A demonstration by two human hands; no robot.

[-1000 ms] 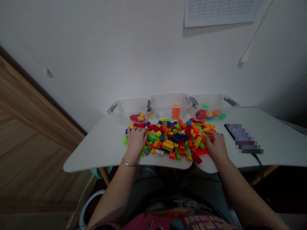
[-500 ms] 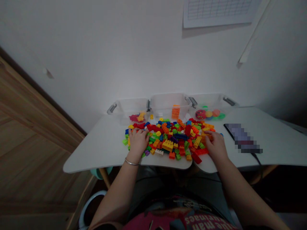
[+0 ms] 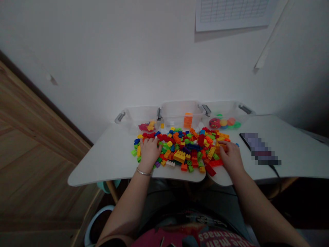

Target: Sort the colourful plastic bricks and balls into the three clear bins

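A wide heap of coloured plastic building blocks (image 3: 180,156) covers the middle of the table, in red, yellow, green, blue and orange. On its left side lies my left hand (image 3: 149,152), palm down, fingers bent a little over the blocks and thumb apart. It appears to hold nothing, though blocks under the fingers are hidden. At the right edge of the heap, my right hand (image 3: 232,156) has its thumb and fingers closed on a yellow-orange building block (image 3: 218,147), partly covered by the fingers.
Three clear plastic bins line the wall: the left bin (image 3: 131,113) holds red and yellow toys, the middle bin (image 3: 177,106) orange blocks, the right bin (image 3: 226,106) coloured balls. A phone (image 3: 259,149) with a cable lies right on the white table (image 3: 97,164).
My left hand has shifted slightly right over the heap, its fingers drawn closer together. My right hand stays almost still at the yellow-orange block.
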